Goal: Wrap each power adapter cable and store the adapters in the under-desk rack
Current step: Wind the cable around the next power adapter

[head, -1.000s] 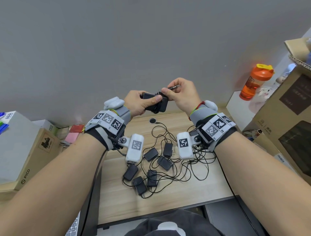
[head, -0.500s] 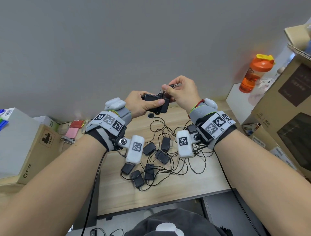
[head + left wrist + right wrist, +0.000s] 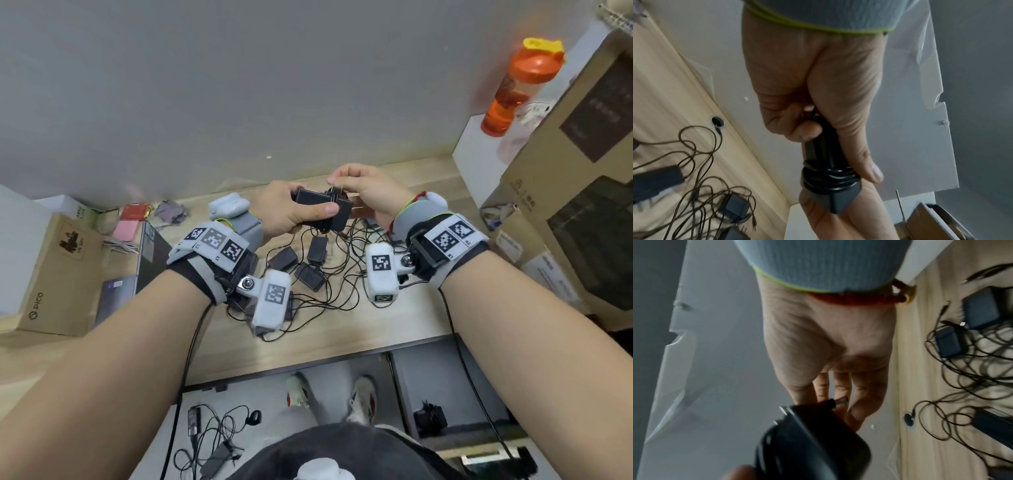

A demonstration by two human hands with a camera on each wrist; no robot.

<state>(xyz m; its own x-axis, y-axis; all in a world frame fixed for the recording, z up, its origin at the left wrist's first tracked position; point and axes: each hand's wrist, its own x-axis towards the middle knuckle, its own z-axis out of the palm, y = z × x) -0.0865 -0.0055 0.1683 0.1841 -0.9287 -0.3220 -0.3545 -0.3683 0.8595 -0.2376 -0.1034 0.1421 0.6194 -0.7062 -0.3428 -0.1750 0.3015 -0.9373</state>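
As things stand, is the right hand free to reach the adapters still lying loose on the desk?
Probably not yet. The right hand pinches the cable end at the adapter gripped by the left hand. The loose adapters lie uncovered just below it in a cable tangle.

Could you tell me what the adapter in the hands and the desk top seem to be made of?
Adapter: apparently hard black plastic with a smooth, slightly glossy shell; its wound cable looks rubbery and shiny. Desk top: pale wood-grain surface, matte, probably laminate rather than solid wood.
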